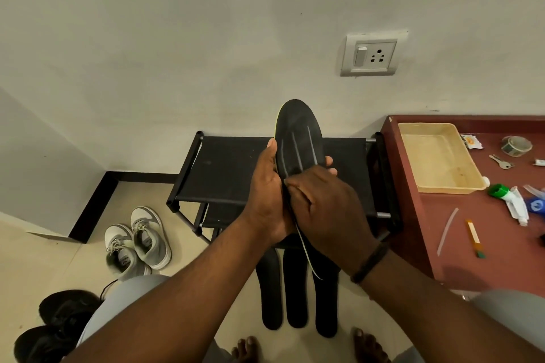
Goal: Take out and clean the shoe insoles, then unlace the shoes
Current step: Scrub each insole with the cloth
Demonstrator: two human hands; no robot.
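Note:
I hold a black insole (298, 132) upright in front of me, toe end up, with pale streaks on its face. My left hand (265, 194) grips it from behind, thumb on the left edge and fingertips showing at the right edge. My right hand (327, 206) lies over its lower half with curled fingers that pinch at its left edge. Three more black insoles (296, 289) lie side by side on the floor below my hands. A grey and white pair of laced sneakers (138, 244) stands on the floor at left. A black pair of shoes (59, 321) sits at the bottom left.
A black fabric shoe rack (227, 168) stands against the wall behind the insole. At right, a maroon table (472, 244) carries a beige tray (436, 156), keys, tape and tubes. A wall socket (370, 54) is above. My knees and bare feet are at the bottom.

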